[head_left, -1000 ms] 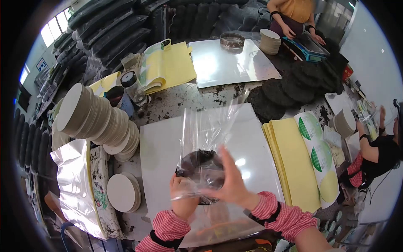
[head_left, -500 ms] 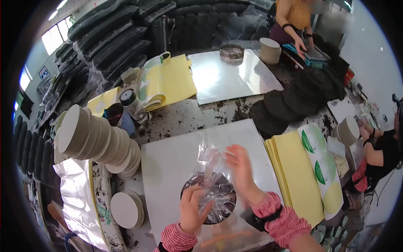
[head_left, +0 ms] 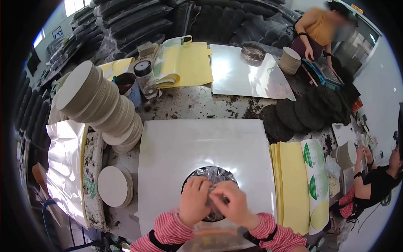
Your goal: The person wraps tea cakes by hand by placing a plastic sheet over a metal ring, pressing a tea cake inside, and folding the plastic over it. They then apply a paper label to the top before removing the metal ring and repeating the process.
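A dark round mould [head_left: 184, 185] stands on the metal sheet [head_left: 201, 138] in front of me. Crumpled clear plastic film [head_left: 214, 172] covers its top. My left hand [head_left: 195, 200] is over the left part of the mould, with fingers curled in on the film. My right hand [head_left: 231, 202] is beside it on the right, its fingers bent and pinched at the gathered film. Between them, the two hands hide the middle of the mould and the fingertips' exact hold.
Leaning stacks of round pale discs [head_left: 113, 105] and a lower pile [head_left: 114, 185] stand left. Yellow sheets [head_left: 291, 185] and a green-printed sheet [head_left: 315, 168] lie right. Dark round cakes [head_left: 287, 115] overlap behind. Co-workers are at the far right [head_left: 373, 185] and back [head_left: 319, 29].
My right hand has come down and left from above the mould to meet my left hand. The upright film has been folded down over the mould. The view has shifted slightly.
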A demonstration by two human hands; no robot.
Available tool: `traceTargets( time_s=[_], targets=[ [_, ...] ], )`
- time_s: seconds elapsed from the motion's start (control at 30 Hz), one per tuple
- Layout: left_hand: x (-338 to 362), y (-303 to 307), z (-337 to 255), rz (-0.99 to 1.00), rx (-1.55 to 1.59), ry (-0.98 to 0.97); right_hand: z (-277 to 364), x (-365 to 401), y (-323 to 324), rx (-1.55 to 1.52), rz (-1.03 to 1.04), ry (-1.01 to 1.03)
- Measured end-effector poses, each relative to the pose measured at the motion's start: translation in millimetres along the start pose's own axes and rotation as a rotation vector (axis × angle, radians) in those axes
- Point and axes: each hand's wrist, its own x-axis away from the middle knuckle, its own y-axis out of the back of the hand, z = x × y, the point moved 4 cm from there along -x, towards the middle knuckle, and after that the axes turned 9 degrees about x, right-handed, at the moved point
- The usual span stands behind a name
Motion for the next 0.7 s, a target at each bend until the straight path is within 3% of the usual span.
traceTargets(
  time_s=[0.07, 0.13, 0.2, 0.27, 0.33, 0.4, 0.47, 0.67, 0.7],
  targets=[
    [0, 10, -19, -0.033, 0.140, 0.085, -26, 3, 4, -0.074, 0.226, -0.391],
    [1, -1, -22, 0.031, 0.071, -0.038, -20, 11, 5, 0.030, 0.276, -0.316],
    [6, -12, -19, 0.098, -0.146, -0.093, -3, 13, 10, 0.333, 0.233, -0.018],
    [10, -13, -20, 0.127, -0.264, -0.106, -1, 8, 17, 0.350, 0.256, -0.009],
    [9, -20, -21, 0.098, -0.284, -0.083, -23, 2, 8, 0.466, 0.528, -0.122],
    [6, -22, -22, 0.134, -0.371, -0.111, -34, 3, 2, 0.566, 0.515, -0.101],
    [9, -19, -20, 0.127, -0.309, -0.104, -30, 6, 2, 0.581, 0.630, -0.117],
    [10, -13, -26, 0.232, -0.379, -0.127, -40, -19, -2, 0.695, 0.473, -0.073],
    [9, -12, -23, 0.235, -0.331, -0.102, -40, -19, 5, 0.535, 0.402, -0.011]
  ],
)
